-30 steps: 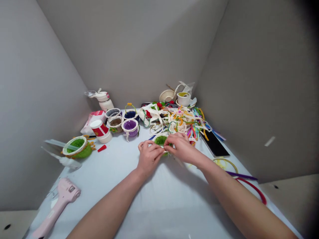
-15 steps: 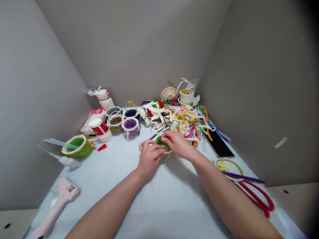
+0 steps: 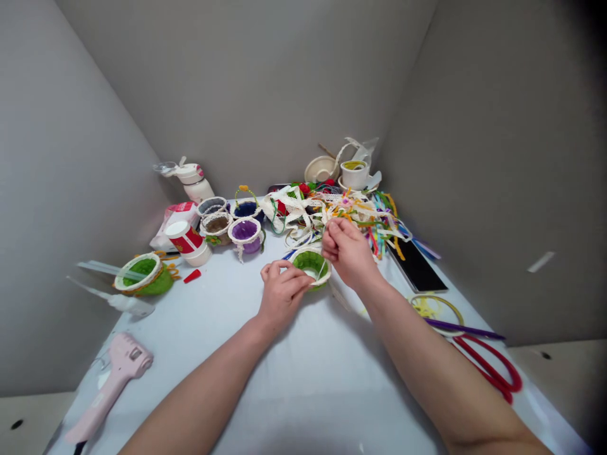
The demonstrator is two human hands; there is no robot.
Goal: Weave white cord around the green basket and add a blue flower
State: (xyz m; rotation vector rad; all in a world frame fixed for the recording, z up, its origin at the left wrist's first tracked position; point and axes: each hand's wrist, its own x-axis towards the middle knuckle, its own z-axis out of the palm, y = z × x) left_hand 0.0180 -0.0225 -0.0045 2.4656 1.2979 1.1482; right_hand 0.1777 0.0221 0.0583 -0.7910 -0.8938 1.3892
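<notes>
A small green basket [image 3: 307, 260] with a white rim stands on the table in front of me, its opening facing up. My left hand [image 3: 283, 287] grips the near left side of its rim, thumb and fingers pressed together there. Raised just right of the basket, my right hand [image 3: 345, 248] is closed in a pinch. A thin white thread [image 3: 322, 269] runs from inside the basket toward those pinched fingers; its upper end is hard to make out. Below the right hand, a pale strip [image 3: 339, 298] lies by the basket.
Purple [image 3: 245, 232], brown and blue baskets stand at the back left, beside a red-and-white paper cup [image 3: 187, 243]. A pink glue gun [image 3: 114, 379] lies front left. Tangled lace and ribbons [image 3: 341, 212] fill the back. Rightward are a phone [image 3: 417, 265] and red-handled scissors [image 3: 488, 366].
My right hand has pulled up and right, away from the basket's rim, leaving its green inside in view. The left hand stays at the rim. The whole view has shifted slightly.
</notes>
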